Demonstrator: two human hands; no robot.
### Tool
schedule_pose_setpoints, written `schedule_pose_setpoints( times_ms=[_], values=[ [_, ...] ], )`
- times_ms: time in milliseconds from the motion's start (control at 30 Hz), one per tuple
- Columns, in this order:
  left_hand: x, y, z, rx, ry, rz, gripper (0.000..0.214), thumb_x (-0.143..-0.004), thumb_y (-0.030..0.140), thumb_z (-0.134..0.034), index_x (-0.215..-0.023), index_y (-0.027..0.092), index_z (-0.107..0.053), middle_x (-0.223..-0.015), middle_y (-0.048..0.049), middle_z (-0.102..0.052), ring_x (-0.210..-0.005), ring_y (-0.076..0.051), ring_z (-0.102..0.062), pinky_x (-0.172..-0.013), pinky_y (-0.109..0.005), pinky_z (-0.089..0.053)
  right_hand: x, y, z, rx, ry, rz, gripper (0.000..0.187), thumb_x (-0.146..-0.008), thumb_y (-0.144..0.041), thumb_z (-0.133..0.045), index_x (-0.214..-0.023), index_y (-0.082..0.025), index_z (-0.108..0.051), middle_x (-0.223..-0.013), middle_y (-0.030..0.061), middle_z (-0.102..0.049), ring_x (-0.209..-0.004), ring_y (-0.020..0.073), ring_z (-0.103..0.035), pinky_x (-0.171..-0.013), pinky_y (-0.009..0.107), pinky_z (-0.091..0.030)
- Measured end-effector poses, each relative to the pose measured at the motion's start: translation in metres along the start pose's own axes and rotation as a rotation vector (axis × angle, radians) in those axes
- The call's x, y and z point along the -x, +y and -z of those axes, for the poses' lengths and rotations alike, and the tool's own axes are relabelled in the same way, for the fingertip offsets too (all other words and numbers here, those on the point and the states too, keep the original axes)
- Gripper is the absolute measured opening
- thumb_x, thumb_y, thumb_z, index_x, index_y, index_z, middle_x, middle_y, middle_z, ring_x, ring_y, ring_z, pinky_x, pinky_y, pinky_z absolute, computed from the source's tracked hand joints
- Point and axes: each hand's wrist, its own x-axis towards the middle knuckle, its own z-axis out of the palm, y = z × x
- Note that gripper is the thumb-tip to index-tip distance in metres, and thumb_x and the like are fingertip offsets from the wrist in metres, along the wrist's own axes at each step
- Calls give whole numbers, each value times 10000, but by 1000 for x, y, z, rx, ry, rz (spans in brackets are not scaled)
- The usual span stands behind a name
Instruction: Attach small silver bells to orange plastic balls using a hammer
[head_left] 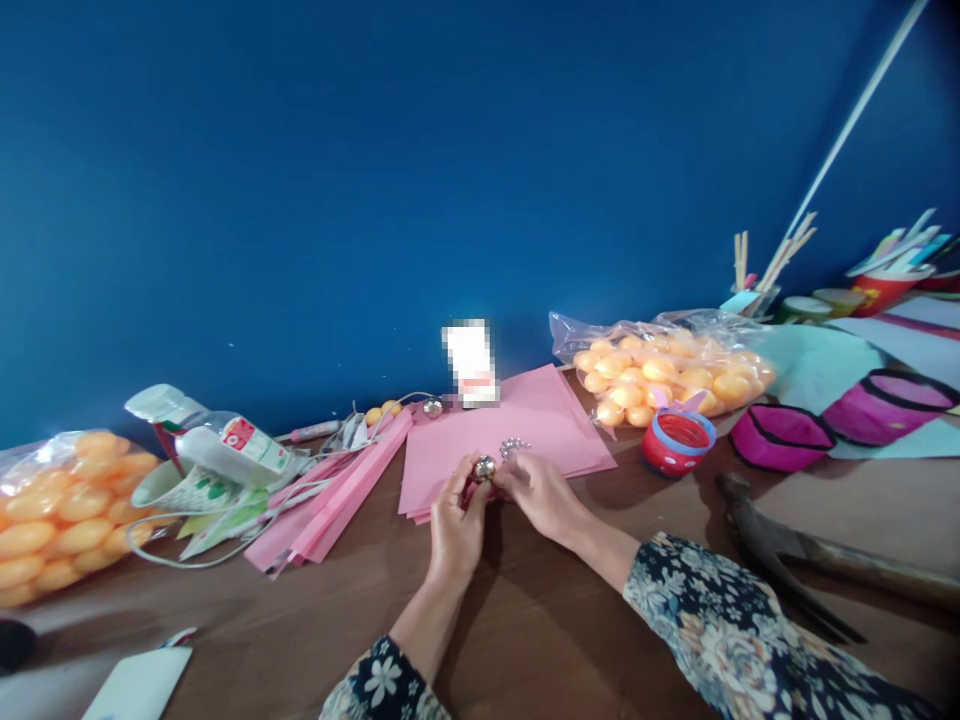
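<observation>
My left hand (459, 510) grips a small shiny metallic ball (485, 467) between thumb and fingers, just over the near edge of a stack of pink paper sheets (450, 440). Close beside the ball, my right hand (541, 495) has its thumb and fingertips pinched together. Whatever lies in that pinch is too small to make out. Just beyond the right fingers, a small cluster of silvery beads (514, 446) shows over the paper. A second shiny ball (433, 406) rests at the paper's back left.
Bags of orange plastic balls (652, 372) stand back right and far left. A claw hammer (795, 545) lies right, near a red cup (678, 443) and magenta fabric bands (782, 437). Left are pink strips (352, 490), a cable and a clear bottle (247, 445). A blue wall (450, 180) rises behind.
</observation>
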Motion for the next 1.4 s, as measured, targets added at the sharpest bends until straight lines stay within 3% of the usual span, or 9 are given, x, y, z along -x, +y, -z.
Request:
schedule_pose_setpoints(
  times_ms=[400,600,933,1067,1200,1400],
  values=[
    [-1,0,1,105,0,56,395,-713,274,-656,-1097,190,-623,-1188,-78,-617,-1136,-241,-536,-1013,-399,-364,1,0,1,-42,-5,0,194,-828,-328,-527,-702,-181,-526,-677,8,-602,-650,149,-577,-606,255,-454],
    [0,5,2,53,-3,42,370,-718,287,-652,-1078,205,-638,-1162,-66,-633,-1121,-246,-545,-1008,-424,-370,1,1,2,-61,-9,4,189,-823,-331,-530,-708,-181,-525,-684,11,-602,-668,154,-589,-617,265,-467],
    [1,4,-1,156,-25,117,457,-740,319,-632,-1175,195,-569,-1145,-88,-638,-1117,-248,-548,-987,-415,-394,-6,5,-2,-446,-79,-196,207,-797,-389,-560,-828,-206,-470,-712,-9,-616,-611,137,-636,-589,260,-535],
    [3,11,-2,256,-46,138,476,-738,311,-638,-1189,189,-548,-1173,-90,-619,-1092,-224,-565,-962,-371,-425,-4,5,-1,-459,-70,-154,183,-829,-372,-515,-906,-210,-476,-775,2,-625,-664,137,-649,-619,261,-542],
    [4,16,-2,411,-66,184,489,-748,333,-626,-1200,176,-528,-1125,-102,-639,-1019,-220,-604,-887,-364,-480,0,4,0,-318,-88,-54,222,-844,-360,-497,-998,-200,-517,-821,27,-630,-732,153,-642,-641,268,-537],
    [2,16,-2,415,-36,183,434,-754,343,-619,-1144,164,-557,-1036,-94,-666,-956,-214,-624,-832,-351,-506,6,3,-1,-164,-52,67,247,-844,-333,-509,-1051,-199,-524,-901,47,-628,-827,173,-623,-730,293,-511]
  ],
)
